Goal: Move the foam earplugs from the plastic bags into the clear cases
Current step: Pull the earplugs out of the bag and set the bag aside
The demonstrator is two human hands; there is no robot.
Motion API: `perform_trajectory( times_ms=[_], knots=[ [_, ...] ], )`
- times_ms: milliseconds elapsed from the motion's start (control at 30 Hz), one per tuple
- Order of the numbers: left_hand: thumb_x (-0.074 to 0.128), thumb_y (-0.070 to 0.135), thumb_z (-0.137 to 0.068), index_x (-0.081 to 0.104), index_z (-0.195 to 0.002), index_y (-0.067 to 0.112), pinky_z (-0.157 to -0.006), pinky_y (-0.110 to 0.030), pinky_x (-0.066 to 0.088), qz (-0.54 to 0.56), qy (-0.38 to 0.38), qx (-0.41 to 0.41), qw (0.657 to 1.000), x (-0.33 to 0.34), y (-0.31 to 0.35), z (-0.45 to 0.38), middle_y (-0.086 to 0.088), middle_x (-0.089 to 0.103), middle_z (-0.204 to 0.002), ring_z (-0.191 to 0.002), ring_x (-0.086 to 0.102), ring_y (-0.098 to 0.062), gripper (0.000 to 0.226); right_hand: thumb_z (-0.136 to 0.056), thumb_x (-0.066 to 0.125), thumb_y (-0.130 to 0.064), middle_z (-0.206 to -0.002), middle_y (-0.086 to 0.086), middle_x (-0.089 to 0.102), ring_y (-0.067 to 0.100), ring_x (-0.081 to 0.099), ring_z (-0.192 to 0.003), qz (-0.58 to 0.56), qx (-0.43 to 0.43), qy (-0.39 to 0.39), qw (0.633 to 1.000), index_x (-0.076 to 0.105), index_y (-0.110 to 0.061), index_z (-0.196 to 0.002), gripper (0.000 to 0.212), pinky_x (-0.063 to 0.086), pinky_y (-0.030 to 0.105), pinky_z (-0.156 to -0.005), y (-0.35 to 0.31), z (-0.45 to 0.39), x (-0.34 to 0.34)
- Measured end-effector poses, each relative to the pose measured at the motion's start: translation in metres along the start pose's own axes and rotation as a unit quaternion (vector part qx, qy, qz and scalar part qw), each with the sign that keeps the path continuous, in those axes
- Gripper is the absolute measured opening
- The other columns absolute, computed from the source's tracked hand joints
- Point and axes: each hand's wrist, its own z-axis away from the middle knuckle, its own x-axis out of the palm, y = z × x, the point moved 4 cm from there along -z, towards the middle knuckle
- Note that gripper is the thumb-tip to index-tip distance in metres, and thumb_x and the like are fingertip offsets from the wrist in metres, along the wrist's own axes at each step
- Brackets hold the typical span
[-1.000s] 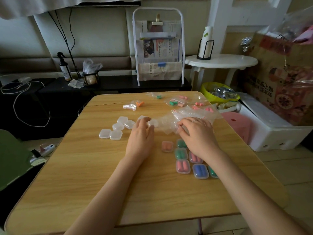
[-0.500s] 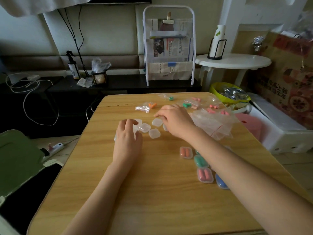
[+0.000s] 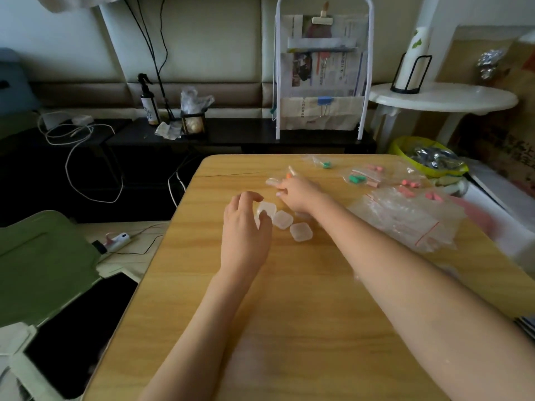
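Note:
My left hand (image 3: 246, 230) curls over a clear case (image 3: 267, 209) at the left end of a small cluster, thumb and fingers around it. Two more empty clear cases (image 3: 282, 219) (image 3: 301, 231) lie just to its right. My right hand (image 3: 298, 192) reaches across beyond them and pinches a small plastic bag with orange earplugs (image 3: 273, 181). Bags with green earplugs (image 3: 356, 178) and pink earplugs (image 3: 411, 183) lie at the table's far right. A heap of empty plastic bags (image 3: 405, 224) sits right of my forearm. The filled cases are out of sight.
The wooden table (image 3: 289, 314) has its left edge close to a green chair (image 3: 43, 261) and a power strip (image 3: 115, 241) on the floor. A newspaper rack (image 3: 321, 82) stands behind, and a yellow bowl (image 3: 399, 146) and white side table (image 3: 443, 96) at the right.
My right hand left the bag heap, crossed left over the cases and reached the orange-earplug bag. My left hand shifted left onto a clear case. The view swung left.

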Motion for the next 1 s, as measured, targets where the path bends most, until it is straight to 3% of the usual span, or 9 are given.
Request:
perform_trajectory(
  times_ms=[100,200,333,433,533,600,733,833,1000],
  knots=[
    [0.052,0.009,-0.091,0.054,-0.115,0.011,-0.08,-0.014,0.026,0.036,0.002,-0.025,0.999,-0.001,-0.001,0.0,0.004,0.051,-0.111,-0.113,0.046,-0.018,0.025,-0.098,0.049,-0.031,-0.134,0.006,0.056,0.024,0.055,-0.117,-0.124,-0.007,0.028,0.992,0.055,-0.021,-0.134,0.038,0.045,0.033,-0.093,-0.002,0.024,-0.022],
    [0.057,0.014,-0.09,0.053,-0.12,0.014,-0.091,-0.022,0.035,0.118,0.002,-0.078,0.99,-0.005,0.001,0.001,0.006,0.053,-0.116,-0.116,0.048,-0.014,0.031,-0.094,0.058,-0.031,-0.131,-0.001,0.059,0.014,0.054,-0.121,-0.356,-0.017,0.04,0.934,0.058,-0.021,-0.13,0.038,0.04,0.028,-0.101,-0.004,0.071,-0.046],
    [0.066,0.032,-0.087,0.049,-0.129,0.016,-0.088,-0.025,0.04,0.264,-0.067,-0.24,0.932,-0.003,0.007,0.014,0.005,0.055,-0.124,-0.113,0.052,-0.011,0.049,-0.085,0.063,-0.026,-0.116,0.008,0.068,0.025,0.064,-0.109,-0.675,-0.045,-0.056,0.734,0.055,-0.013,-0.125,0.043,0.051,0.04,-0.097,-0.003,0.149,-0.056],
    [0.059,0.021,-0.093,0.066,-0.1,0.007,-0.075,-0.021,0.048,0.37,-0.152,-0.235,0.886,-0.002,0.027,0.032,0.0,0.067,-0.088,-0.082,0.06,-0.012,0.018,-0.08,0.065,-0.02,-0.11,0.014,0.066,0.035,0.063,-0.109,-0.754,-0.035,-0.089,0.649,0.049,-0.005,-0.123,0.049,0.054,0.039,-0.092,0.008,0.195,-0.051],
    [0.061,0.006,-0.089,0.062,-0.097,-0.009,-0.079,-0.037,0.055,0.441,-0.198,-0.21,0.85,0.003,0.047,0.054,-0.021,0.064,-0.083,-0.074,0.063,-0.029,0.017,-0.081,0.065,-0.018,-0.108,0.017,0.065,0.032,0.066,-0.101,-0.763,-0.013,-0.078,0.641,0.05,-0.007,-0.114,0.038,0.058,0.032,-0.079,0.02,0.22,-0.045],
    [0.066,0.001,-0.085,0.06,-0.1,-0.003,-0.079,-0.04,0.055,0.439,-0.191,-0.197,0.856,0.006,0.055,0.064,-0.023,0.066,-0.09,-0.076,0.064,-0.03,0.016,-0.081,0.066,-0.02,-0.098,0.014,0.066,0.032,0.067,-0.092,-0.749,-0.017,-0.066,0.659,0.051,-0.007,-0.108,0.034,0.058,0.037,-0.078,0.022,0.23,-0.044],
    [0.075,-0.001,-0.076,0.063,-0.09,0.01,-0.065,-0.025,0.054,0.296,-0.116,-0.039,0.948,0.003,0.071,0.071,-0.002,0.069,-0.079,-0.068,0.065,-0.011,0.022,-0.077,0.067,-0.04,-0.083,0.007,0.058,0.025,0.065,-0.074,-0.697,0.022,-0.021,0.716,0.053,-0.004,-0.103,0.047,0.057,0.044,-0.077,0.019,0.242,-0.038],
    [0.079,0.007,-0.07,0.062,-0.088,0.02,-0.073,-0.021,0.051,0.176,-0.084,0.102,0.976,0.0,0.082,0.076,0.013,0.066,-0.079,-0.077,0.063,-0.004,0.027,-0.09,0.062,-0.028,-0.08,0.01,0.057,0.021,0.063,-0.067,-0.674,0.059,0.026,0.736,0.056,0.005,-0.102,0.036,0.06,0.037,-0.071,0.018,0.243,-0.035],
    [0.083,0.017,-0.069,0.056,-0.104,0.032,-0.085,-0.02,0.048,0.215,-0.106,0.029,0.97,-0.001,0.079,0.074,0.009,0.061,-0.11,-0.099,0.057,-0.003,0.046,-0.095,0.055,-0.01,-0.077,0.014,0.059,0.026,0.065,-0.071,-0.683,0.04,0.06,0.727,0.057,0.001,-0.094,0.011,0.06,0.037,-0.073,0.026,0.248,-0.042]
  ],
)
